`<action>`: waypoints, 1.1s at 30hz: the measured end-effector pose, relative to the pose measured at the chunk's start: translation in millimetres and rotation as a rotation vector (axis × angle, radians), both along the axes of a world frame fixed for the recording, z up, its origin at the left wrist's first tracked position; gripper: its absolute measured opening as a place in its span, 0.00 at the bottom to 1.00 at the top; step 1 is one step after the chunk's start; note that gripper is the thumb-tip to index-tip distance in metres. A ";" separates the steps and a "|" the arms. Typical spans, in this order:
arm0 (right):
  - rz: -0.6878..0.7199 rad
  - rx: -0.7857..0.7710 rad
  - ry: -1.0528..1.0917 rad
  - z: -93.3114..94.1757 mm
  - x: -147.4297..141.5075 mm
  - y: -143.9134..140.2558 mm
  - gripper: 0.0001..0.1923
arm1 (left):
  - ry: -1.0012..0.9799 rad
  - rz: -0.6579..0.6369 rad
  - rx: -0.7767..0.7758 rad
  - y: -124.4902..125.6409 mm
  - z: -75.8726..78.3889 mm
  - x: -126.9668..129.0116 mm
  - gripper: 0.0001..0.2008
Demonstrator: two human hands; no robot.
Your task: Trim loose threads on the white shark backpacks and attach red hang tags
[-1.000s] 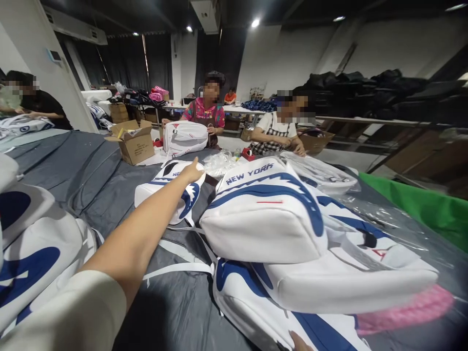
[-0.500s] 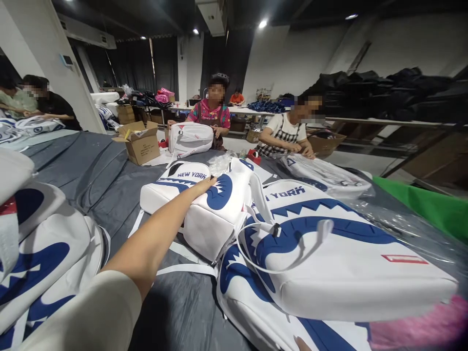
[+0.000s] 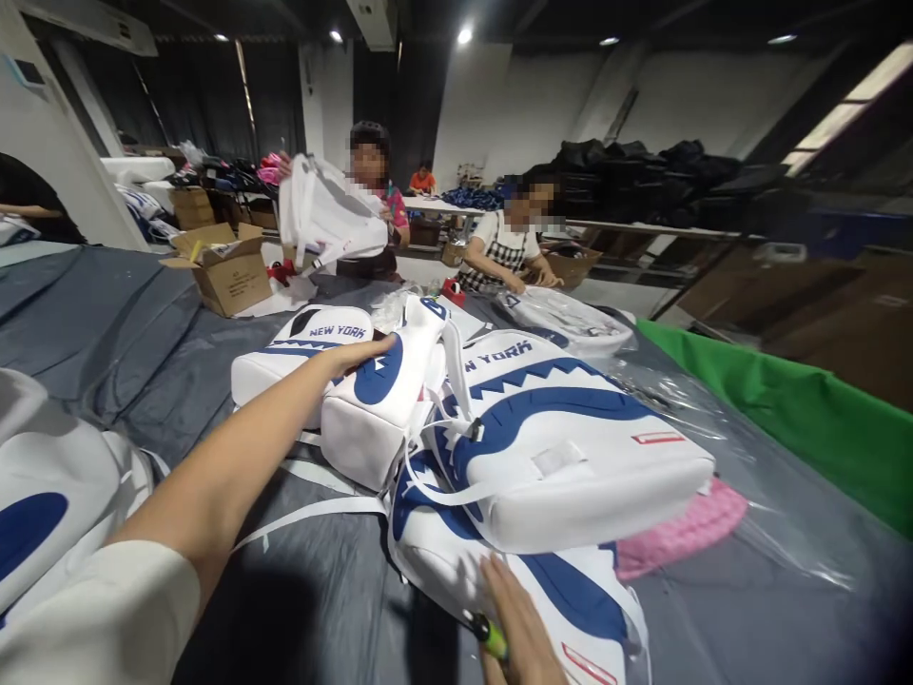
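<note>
Bare grey table cover (image 3: 128, 333) lies open along the left edge, up to the cardboard box (image 3: 226, 274) at the far side; stacked white-and-blue backpacks (image 3: 556, 457) and loose straps (image 3: 314, 509) block the middle; crinkled clear plastic (image 3: 770, 533) covers the right.

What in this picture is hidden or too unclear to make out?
- Right hand, head view: cut off by the bottom edge; the green-tipped object under its fingers is mostly hidden, so what it is stays unclear.
- Bottom backpack: largely covered by the backpack stacked on it.
- Left hand: its palm lies on a third backpack, grip unclear.
- Cardboard box: its print is too small to read.
</note>
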State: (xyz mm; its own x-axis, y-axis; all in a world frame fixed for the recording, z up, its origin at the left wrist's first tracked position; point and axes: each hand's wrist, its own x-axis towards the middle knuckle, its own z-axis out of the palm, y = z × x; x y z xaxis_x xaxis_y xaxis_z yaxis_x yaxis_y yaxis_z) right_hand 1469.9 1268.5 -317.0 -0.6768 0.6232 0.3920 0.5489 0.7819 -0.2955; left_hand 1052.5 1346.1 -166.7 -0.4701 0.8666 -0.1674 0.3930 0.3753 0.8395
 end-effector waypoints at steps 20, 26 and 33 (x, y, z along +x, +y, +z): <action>0.196 0.419 -0.001 88.4 -213.2 60.1 0.26 | 0.943 0.179 0.043 -25.5 -4.6 -64.4 0.47; 0.169 0.448 0.021 79.6 -207.0 63.3 0.24 | 0.842 0.133 -0.047 15.4 -28.6 -81.4 0.51; 0.107 0.425 0.066 66.0 -186.8 70.7 0.23 | 0.886 0.201 -0.105 -34.9 -23.8 -98.0 0.17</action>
State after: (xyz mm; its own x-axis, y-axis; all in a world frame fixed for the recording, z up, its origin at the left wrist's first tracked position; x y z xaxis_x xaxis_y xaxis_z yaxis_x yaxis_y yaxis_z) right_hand 1283.0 1339.3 -251.0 -0.6939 0.3248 0.6426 0.4489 0.8930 0.0333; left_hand 954.5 1311.2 -190.5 -0.6049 0.7550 0.2532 0.7960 0.5642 0.2192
